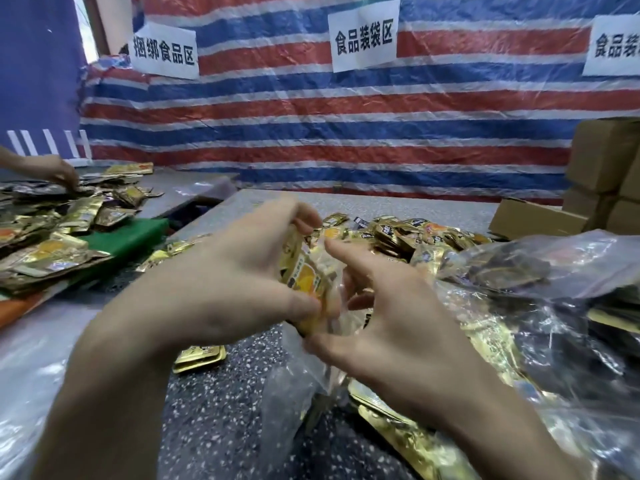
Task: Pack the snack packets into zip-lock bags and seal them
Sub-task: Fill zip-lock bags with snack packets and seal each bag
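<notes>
In the left hand [225, 282] a snack packet [306, 273] gleams gold, orange-printed

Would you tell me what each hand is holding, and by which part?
The left hand grips a stack of gold snack packets by its top and bottom edges; the right hand appears to pinch the clear zip-lock bag at its mouth.
</notes>
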The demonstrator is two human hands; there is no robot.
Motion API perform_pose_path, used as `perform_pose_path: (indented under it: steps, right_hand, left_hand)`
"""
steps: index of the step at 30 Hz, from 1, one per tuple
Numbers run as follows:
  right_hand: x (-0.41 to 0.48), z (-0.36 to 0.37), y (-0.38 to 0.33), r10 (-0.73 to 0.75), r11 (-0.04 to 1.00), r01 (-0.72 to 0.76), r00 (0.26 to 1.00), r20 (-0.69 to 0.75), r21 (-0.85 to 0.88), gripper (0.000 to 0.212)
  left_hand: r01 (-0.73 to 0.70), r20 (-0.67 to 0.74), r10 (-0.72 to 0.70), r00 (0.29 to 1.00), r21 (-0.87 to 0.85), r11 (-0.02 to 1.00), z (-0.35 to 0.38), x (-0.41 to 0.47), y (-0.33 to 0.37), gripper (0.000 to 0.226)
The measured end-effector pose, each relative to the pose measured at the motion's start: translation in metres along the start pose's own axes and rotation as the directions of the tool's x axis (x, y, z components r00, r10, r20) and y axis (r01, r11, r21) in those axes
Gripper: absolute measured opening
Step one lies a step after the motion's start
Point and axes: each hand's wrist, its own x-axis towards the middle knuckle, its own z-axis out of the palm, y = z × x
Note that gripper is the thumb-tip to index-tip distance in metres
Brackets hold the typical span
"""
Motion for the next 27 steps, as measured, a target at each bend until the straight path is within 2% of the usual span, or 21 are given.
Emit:
perform_pose_path:
  steps: [1, 3, 6, 8, 10, 12, 14, 16, 18, 20, 22, 24, 27]
  right_hand:
    - [0.000, 0.001, 0.000, -0.028, 1.000, 0.028, 1.000, -0.011, 0.003, 0.067]
    - [0.002, 0.000, 0.002, -0.052, 0.998, 0.053, 0.998, -0.033, 0.041, 0.055]
    - [0.004, -0.007, 0.007, -0.005, 0.993, 0.011, 0.999, -0.051, 0.119, 0.059]
    - [0.005, -0.013, 0.012, 0.059, 0.971, -0.046, 0.997, -0.052, 0.234, 0.066]
    - [0.006, -0.019, 0.015, 0.106, 0.937, -0.092, 0.994, -0.023, 0.336, 0.067]
    - [0.007, -0.025, 0.016, 0.115, 0.874, -0.129, 0.992, 0.057, 0.469, 0.065]
    - [0.007, -0.029, 0.014, 0.117, 0.780, -0.166, 0.986, 0.120, 0.603, 0.062]
    - [0.007, -0.031, 0.015, 0.158, 0.720, -0.197, 0.980, 0.120, 0.666, 0.059]
    - [0.007, -0.033, 0.019, 0.221, 0.745, -0.222, 0.972, 0.082, 0.628, 0.054]
    - [0.007, -0.035, 0.023, 0.259, 0.803, -0.240, 0.965, 0.043, 0.545, 0.046]
    - [0.007, -0.039, 0.024, 0.266, 0.854, -0.247, 0.964, 0.024, 0.457, 0.036]
    - [0.007, -0.043, 0.025, 0.252, 0.891, -0.242, 0.967, 0.024, 0.385, 0.028]
    - [0.006, -0.048, 0.026, 0.216, 0.941, -0.220, 0.975, 0.046, 0.256, 0.035]
  left_hand:
    - [0.008, 0.007, -0.007, 1.000, -0.076, 0.997, 0.004, 0.002, 0.001, 0.073]
    - [-0.002, -0.051, -0.004, 0.999, -0.110, 0.994, 0.010, 0.007, 0.002, 0.077]
    - [0.004, -0.029, -0.010, 1.000, -0.203, 0.979, 0.008, 0.010, -0.003, 0.076]
    - [0.014, 0.010, -0.011, 1.000, -0.302, 0.953, 0.004, 0.013, -0.008, 0.055]
    - [-0.016, -0.086, -0.006, 0.996, -0.255, 0.967, 0.003, 0.022, -0.023, 0.029]
    - [-0.005, -0.146, -0.033, 0.989, -0.256, 0.967, 0.004, 0.033, -0.037, 0.032]
    - [0.005, 0.017, 0.002, 1.000, -0.420, 0.907, 0.006, 0.038, -0.053, 0.046]
    - [0.021, 0.210, 0.111, 0.971, -0.541, 0.841, 0.008, 0.039, -0.066, 0.046]
    - [0.021, 0.274, 0.186, 0.943, -0.611, 0.791, 0.009, 0.039, -0.073, 0.047]
    - [0.038, 0.299, 0.203, 0.932, -0.639, 0.768, 0.006, 0.037, -0.076, 0.052]
    - [0.053, 0.353, 0.202, 0.914, -0.595, 0.802, 0.002, 0.035, -0.078, 0.052]
    - [0.057, 0.406, 0.161, 0.900, -0.476, 0.878, -0.001, 0.033, -0.081, 0.045]
    - [0.093, 0.380, 0.060, 0.923, -0.371, 0.924, -0.002, 0.033, -0.082, 0.020]
